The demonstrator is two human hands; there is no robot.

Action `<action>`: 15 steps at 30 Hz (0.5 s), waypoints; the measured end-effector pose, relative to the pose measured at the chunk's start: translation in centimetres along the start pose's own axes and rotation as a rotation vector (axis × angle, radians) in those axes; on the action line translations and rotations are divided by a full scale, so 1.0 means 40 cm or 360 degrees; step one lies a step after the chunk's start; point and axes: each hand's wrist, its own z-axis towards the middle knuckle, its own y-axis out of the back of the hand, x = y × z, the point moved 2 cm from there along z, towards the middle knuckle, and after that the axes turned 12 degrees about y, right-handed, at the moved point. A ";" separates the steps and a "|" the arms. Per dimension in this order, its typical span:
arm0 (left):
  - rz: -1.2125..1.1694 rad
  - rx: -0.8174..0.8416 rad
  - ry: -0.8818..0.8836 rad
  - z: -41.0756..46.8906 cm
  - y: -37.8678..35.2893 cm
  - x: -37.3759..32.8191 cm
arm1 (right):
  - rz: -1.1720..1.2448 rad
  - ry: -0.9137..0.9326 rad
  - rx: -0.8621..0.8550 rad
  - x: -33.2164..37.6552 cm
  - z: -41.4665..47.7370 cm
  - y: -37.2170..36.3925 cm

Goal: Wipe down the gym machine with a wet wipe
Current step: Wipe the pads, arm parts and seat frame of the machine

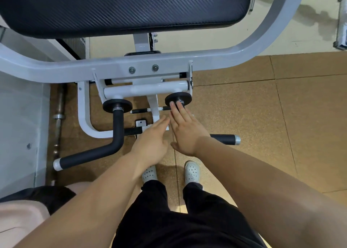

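**Gym machine** [146,89]. It is seen from above, directly ahead of the person.
- Frame [56,67]: curved tube, painted glossy white, joined at the centre by two steel bolts [143,68].
- Pad [122,9]: a broad black cushion with rounded corners, finished in a fine woven-look diagonal texture.
- Left disc [117,106] and right disc [178,97]: two flat black round pieces set below the cross tube.
- Left handle [105,150]: a bent bar sleeved in matte black grip with a bright metal end cap. The right handle [225,139] matches it and is partly covered by the right forearm.

**Hands.**
- Left hand [150,141]: held flat with the fingers straight and together, and nothing is seen gripped. The fingertips are directed at the white centre post.
- Right hand [185,131]: likewise flat and extended. Its fingertips are laid at the right disc, probably to begin cleaning there.

**Wet wipe.** None is visible. Whether one is pressed under a palm cannot be told, so wiping is judged not yet clearly begun.

**Surroundings.**
- Floor [262,107]: tan speckled tiles with dark seams.
- Barbell [59,116]: dull steel, laid along the left wall.
- Shoes [191,172]: white and perforated, planted close to the machine for reach.
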 end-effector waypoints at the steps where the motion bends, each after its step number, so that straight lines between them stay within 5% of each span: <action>1: -0.0004 -0.0002 -0.0001 0.001 -0.005 0.002 | 0.0029 -0.0018 0.0002 0.010 -0.022 -0.005; 6: -0.0039 0.0094 -0.0023 -0.019 -0.043 0.009 | -0.0111 -0.0015 0.0008 0.077 -0.160 -0.074; 15: -0.0071 0.0296 -0.0111 -0.057 -0.094 -0.011 | 0.0072 0.0065 -0.0446 0.019 -0.239 -0.062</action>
